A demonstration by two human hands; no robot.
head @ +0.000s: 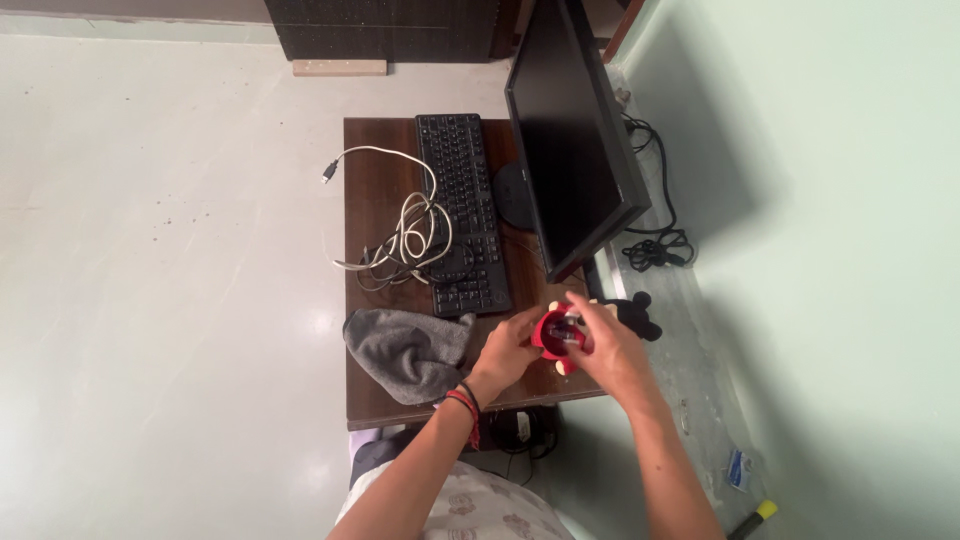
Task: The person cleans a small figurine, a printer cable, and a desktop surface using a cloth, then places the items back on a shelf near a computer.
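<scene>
Both my hands meet over the near right corner of a small dark wooden table (375,160). My left hand (505,350), with red and black bands at the wrist, grips a small red round object (553,332) from the left. My right hand (610,345) closes over the same red object from the right, fingers on its top. What lies inside the object is too small to tell. A black soft toy with round ears (635,315) lies just behind my right hand.
A black keyboard (460,210) runs along the table beside a black monitor (575,140). A tangle of white cable (405,225) lies left of the keyboard. A grey cloth (410,350) hangs over the near edge. Black cables (655,245) lie on the floor by the wall.
</scene>
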